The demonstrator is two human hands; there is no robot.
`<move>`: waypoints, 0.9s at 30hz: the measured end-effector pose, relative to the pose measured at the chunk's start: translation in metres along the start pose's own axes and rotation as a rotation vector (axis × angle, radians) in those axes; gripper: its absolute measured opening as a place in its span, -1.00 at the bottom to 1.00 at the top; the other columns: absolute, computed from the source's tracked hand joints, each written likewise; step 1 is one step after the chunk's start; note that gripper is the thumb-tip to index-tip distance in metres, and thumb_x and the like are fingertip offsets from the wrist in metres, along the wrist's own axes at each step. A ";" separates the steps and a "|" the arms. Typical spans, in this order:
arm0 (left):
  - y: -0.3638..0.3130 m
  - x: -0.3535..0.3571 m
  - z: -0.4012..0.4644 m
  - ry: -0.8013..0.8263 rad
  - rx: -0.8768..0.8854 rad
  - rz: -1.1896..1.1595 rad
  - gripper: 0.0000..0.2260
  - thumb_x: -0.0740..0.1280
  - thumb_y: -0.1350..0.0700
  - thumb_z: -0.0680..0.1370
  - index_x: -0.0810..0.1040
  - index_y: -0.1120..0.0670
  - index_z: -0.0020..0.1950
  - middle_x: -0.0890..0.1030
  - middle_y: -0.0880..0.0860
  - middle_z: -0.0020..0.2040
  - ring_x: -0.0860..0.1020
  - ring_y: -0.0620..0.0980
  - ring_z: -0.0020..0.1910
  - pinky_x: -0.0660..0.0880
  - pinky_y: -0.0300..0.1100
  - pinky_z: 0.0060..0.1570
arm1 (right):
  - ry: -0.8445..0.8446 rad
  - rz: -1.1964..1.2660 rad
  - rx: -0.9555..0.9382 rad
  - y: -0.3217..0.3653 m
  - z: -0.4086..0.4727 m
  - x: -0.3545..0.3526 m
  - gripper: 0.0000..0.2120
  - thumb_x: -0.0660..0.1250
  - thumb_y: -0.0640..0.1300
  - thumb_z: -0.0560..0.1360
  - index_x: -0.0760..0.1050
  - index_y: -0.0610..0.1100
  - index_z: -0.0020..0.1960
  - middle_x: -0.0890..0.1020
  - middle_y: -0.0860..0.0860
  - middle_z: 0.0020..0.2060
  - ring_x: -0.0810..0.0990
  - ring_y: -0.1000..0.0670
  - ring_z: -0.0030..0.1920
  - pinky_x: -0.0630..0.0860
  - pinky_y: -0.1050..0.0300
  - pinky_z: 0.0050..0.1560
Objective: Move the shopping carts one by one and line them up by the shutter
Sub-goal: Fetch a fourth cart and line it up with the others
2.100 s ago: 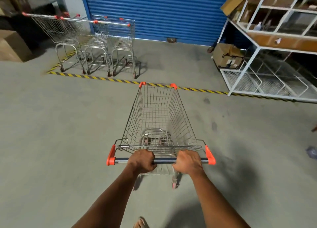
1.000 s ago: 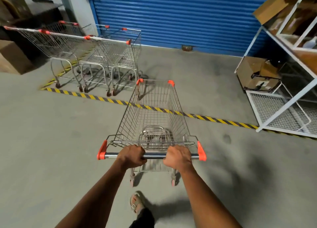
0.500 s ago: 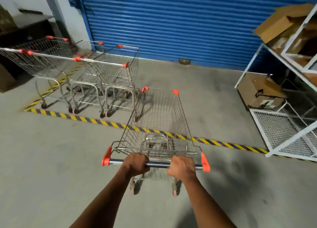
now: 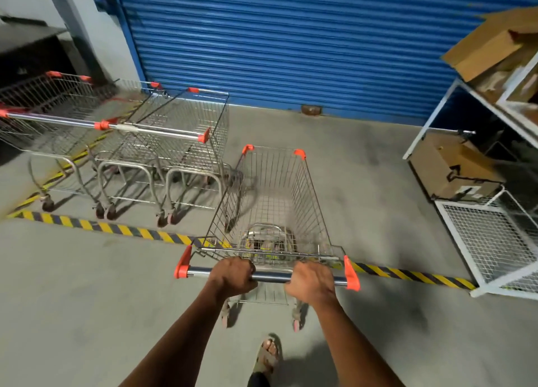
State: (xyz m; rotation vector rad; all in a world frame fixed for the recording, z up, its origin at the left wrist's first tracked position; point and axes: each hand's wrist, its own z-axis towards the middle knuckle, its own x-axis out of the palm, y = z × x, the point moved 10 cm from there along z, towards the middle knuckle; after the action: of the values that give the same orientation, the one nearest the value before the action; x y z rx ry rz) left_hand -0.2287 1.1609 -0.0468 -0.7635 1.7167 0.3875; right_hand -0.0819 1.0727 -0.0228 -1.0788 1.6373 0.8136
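The blue shutter (image 4: 291,46) fills the back wall. Parked carts (image 4: 163,142) stand in a row at its left, beyond the striped floor line (image 4: 116,229). The pushed cart (image 4: 273,200) straddles that line just beside them. Both arms reach forward; left hand (image 4: 233,276) and right hand (image 4: 310,280) each clamp its handlebar (image 4: 270,276), knuckles up.

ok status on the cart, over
Both hands, left and right, gripping cart handle. Cart crossing striped line. Parked carts close on left.

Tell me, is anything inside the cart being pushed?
The cart basket looks empty; only its own folded metal flap shows near the handle. The corner nearest the hands is partly hidden.
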 end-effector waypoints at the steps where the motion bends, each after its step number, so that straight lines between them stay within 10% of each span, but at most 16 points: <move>1: 0.009 -0.007 0.019 0.001 -0.001 -0.001 -0.69 0.26 -0.17 0.49 0.63 0.01 0.00 0.68 0.03 -0.09 0.63 0.07 -0.07 0.51 -0.11 -0.09 | -0.002 0.006 0.009 -0.001 0.021 -0.006 -0.68 0.31 0.10 0.42 0.64 -0.05 0.05 0.70 -0.03 -0.10 0.69 -0.11 -0.05 0.54 0.05 -0.07; 27: 0.204 -0.150 0.444 0.000 0.044 0.016 -0.61 0.27 -0.19 0.47 0.65 0.04 0.08 0.70 0.09 0.02 0.64 0.15 0.05 0.54 -0.08 0.01 | 0.019 0.002 0.108 -0.015 0.478 -0.136 -0.62 0.29 0.14 0.46 0.59 -0.02 0.17 0.70 -0.03 0.11 0.67 -0.11 0.14 0.55 0.01 0.16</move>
State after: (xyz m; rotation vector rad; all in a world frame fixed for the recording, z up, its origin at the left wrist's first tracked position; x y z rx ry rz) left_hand -0.0197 1.6278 -0.0582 -0.7181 1.7270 0.3602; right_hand 0.1217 1.5263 -0.0369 -1.0118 1.6788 0.7093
